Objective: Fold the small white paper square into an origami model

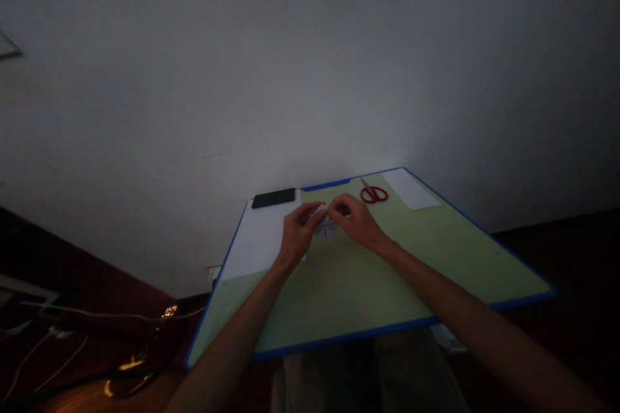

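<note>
Both hands — left [296, 237], right [357, 219] — pinch folded paper [327, 228].

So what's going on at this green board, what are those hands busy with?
A person sits at a green board with both hands meeting over a small white paper. The left hand and right hand pinch it at its far edge. Red scissors lie untouched just beyond the right hand. A larger white sheet lies beside the left hand, with a flat black object at its far end and a white slip in the far right corner.
</note>
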`<action>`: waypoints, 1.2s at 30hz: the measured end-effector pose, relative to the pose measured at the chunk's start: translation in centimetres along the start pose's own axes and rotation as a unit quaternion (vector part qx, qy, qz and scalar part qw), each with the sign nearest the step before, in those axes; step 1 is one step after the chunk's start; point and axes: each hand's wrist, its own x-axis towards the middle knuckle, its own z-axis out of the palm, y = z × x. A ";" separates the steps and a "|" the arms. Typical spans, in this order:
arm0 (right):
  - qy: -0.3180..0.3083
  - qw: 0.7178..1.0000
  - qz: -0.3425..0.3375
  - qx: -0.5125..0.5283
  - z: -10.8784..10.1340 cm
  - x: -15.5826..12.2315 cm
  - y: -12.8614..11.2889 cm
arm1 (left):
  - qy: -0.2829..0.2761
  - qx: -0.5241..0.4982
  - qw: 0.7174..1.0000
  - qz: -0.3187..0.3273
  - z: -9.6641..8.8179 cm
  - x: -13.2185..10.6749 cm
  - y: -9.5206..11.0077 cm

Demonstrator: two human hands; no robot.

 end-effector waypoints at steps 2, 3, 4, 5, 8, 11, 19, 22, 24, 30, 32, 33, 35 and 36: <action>0.002 1.000 0.003 -0.004 0.1 0.0 0.0 | 0.004 0.004 1.000 -0.003 0.1 -0.1 0.2; 0.003 1.000 0.004 -0.005 0.1 -0.1 0.0 | 0.007 0.005 1.000 -0.005 0.1 -0.1 0.3; 0.005 1.000 0.004 -0.005 0.2 -0.1 0.0 | 0.010 0.005 1.000 -0.006 0.1 -0.1 0.3; 0.007 1.000 0.004 -0.006 0.2 -0.1 0.0 | 0.011 0.005 1.000 -0.005 0.1 -0.1 0.3; 0.005 1.000 0.003 -0.009 0.2 -0.2 0.1 | 0.014 0.007 1.000 0.000 0.1 0.0 0.1; -0.002 1.000 0.006 -0.008 0.2 -0.3 0.1 | 0.012 0.006 1.000 0.000 0.1 0.0 0.0; 0.006 1.000 0.002 -0.018 0.3 -0.4 0.1 | 0.013 0.016 1.000 0.003 0.2 -0.1 0.5; 0.006 1.000 0.008 -0.017 0.3 -0.4 0.2 | 0.010 0.019 1.000 0.002 0.3 -0.2 0.6; 0.006 1.000 0.007 -0.020 0.3 -0.4 0.2 | 0.014 0.017 1.000 -0.001 0.3 -0.3 0.6; 0.003 1.000 0.000 -0.029 0.4 -0.5 0.1 | 0.025 0.020 0.999 0.003 0.3 -0.3 0.6; 0.003 1.000 -0.002 -0.030 0.4 -0.5 0.0 | 0.029 0.023 0.999 0.005 0.3 -0.3 0.5; 0.002 1.000 -0.001 -0.027 0.3 -0.5 -0.1 | 0.029 0.023 0.999 0.005 0.3 -0.3 0.4; 0.001 1.000 0.007 -0.013 0.3 -0.4 -0.2 | 0.031 0.021 0.999 0.005 0.3 -0.3 0.3; 0.000 1.000 0.012 -0.002 0.3 -0.4 -0.3 | 0.031 0.020 0.999 0.005 0.2 -0.2 0.2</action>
